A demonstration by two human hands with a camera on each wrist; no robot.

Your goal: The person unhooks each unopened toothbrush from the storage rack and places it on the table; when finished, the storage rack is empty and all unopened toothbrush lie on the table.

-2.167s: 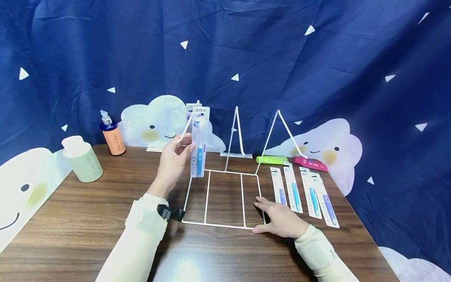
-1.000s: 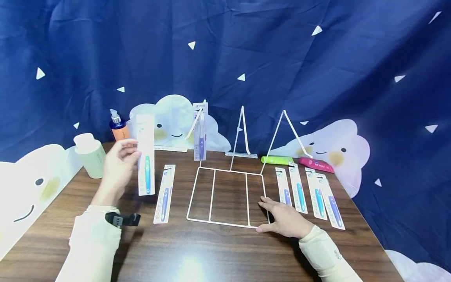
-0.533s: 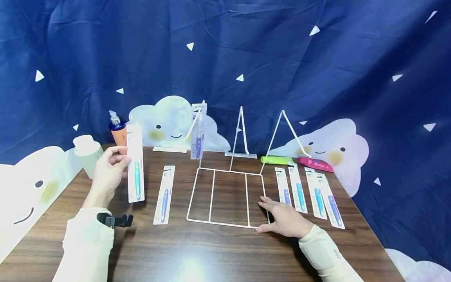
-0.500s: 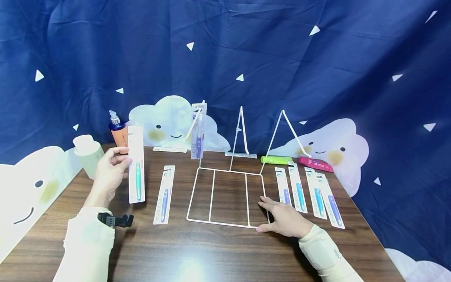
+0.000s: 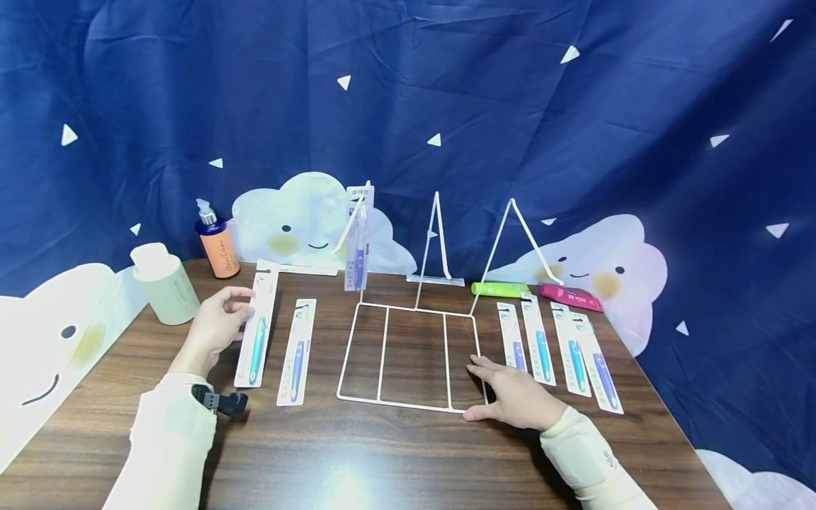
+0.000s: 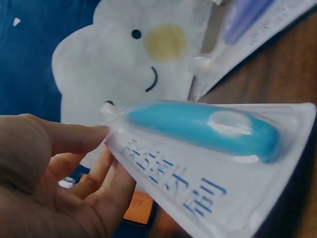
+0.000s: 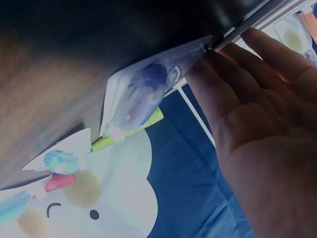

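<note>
The left hand (image 5: 217,327) pinched the teal toothbrush pack (image 5: 258,333) by its left edge — the pack lay low over the table (image 5: 395,453), long axis running away from the person, just beside a purple pack (image 5: 297,352). The right hand (image 5: 518,398) lay flat, fingers straight, on the wire rack (image 5: 409,358)'s near right corner — well apart from both packs.

Seven flat carded toothbrush packs (image 5: 258,331) were visible, with one white wire display rack (image 5: 411,354), two tubes, green (image 5: 499,289) and pink (image 5: 570,297), and two bottles (image 5: 218,241).
</note>
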